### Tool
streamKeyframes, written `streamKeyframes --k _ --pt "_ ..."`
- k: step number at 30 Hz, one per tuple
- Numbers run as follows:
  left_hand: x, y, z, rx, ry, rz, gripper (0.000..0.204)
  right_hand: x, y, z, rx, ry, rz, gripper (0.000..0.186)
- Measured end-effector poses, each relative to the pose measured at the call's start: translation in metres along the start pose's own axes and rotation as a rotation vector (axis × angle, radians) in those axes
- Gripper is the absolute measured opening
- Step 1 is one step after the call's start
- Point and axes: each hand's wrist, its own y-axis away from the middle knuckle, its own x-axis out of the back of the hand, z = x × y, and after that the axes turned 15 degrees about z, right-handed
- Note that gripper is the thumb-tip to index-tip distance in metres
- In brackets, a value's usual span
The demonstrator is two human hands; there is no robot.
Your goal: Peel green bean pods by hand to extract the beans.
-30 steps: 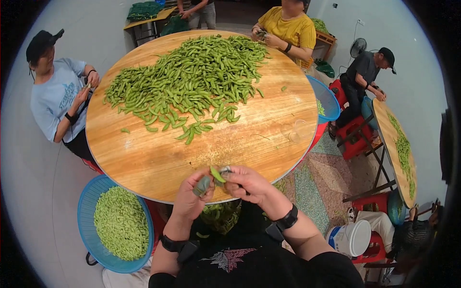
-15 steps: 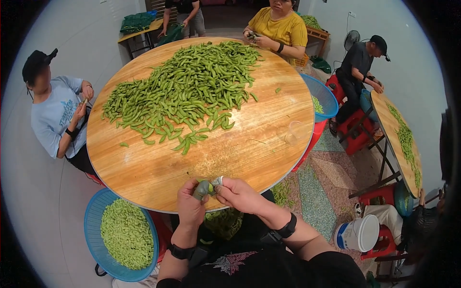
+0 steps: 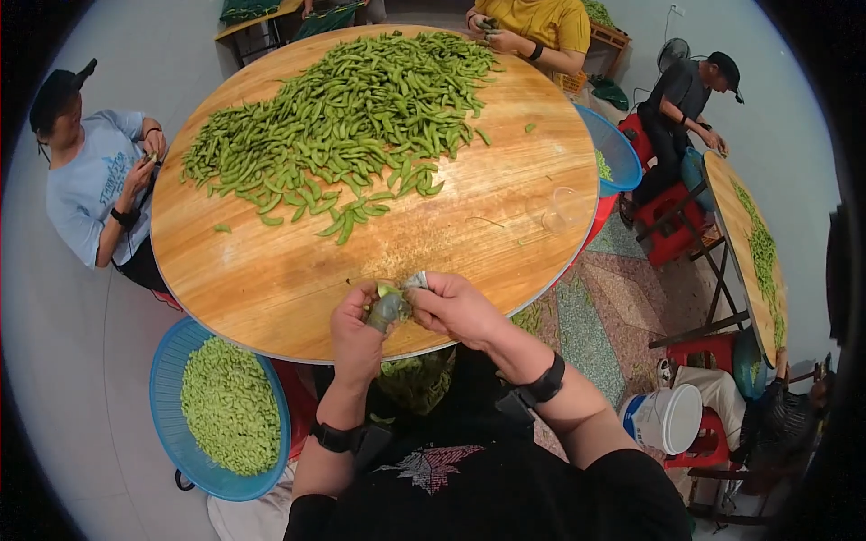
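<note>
Pose: left hand (image 3: 357,332) upright, pinching pod (image 3: 387,290) | right hand (image 3: 458,308) slanting leftward

Clear cup (image 3: 568,207) just chilling near the round table's (image 3: 262,302) right edge
White bucket (image 3: 678,420) with a blue patch sits right beside a red stool (image 3: 711,438), plus there's a black fan (image 3: 672,54) by the wall (image 3: 771,113).

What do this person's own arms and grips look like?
Short black sleeves leave the forearms bare. Each wears a black strap with a dark, boxy piece. The left grip has a grey cover, seemingly on the thumb; the right grip has a silvery-grey one, its digit unclear.
</note>
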Motion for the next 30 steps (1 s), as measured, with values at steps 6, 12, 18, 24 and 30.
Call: streamKeyframes --k 6,12,18,24,30 --pt "0.014 -0.005 -0.004 0.072 0.179 -0.082 0.020 0.030 -0.078 -0.034 0.490 0.725 0.258 0.033" --pt "0.010 -0.006 -0.007 -0.026 -0.035 -0.099 0.034 0.044 -0.137 -0.046 0.639 1.343 0.519 0.032" --pt "0.009 0.000 0.006 0.129 -0.133 -0.229 0.033 0.046 -0.111 -0.035 0.746 1.425 0.473 0.020" --pt "0.006 0.006 -0.003 -0.108 -0.356 -0.150 0.033 0.059 -0.068 -0.021 0.193 0.546 0.102 0.012" --pt "0.003 -0.002 -0.008 0.407 0.466 -0.190 0.032 0.015 0.007 -0.019 -0.329 -0.302 -0.212 0.014"
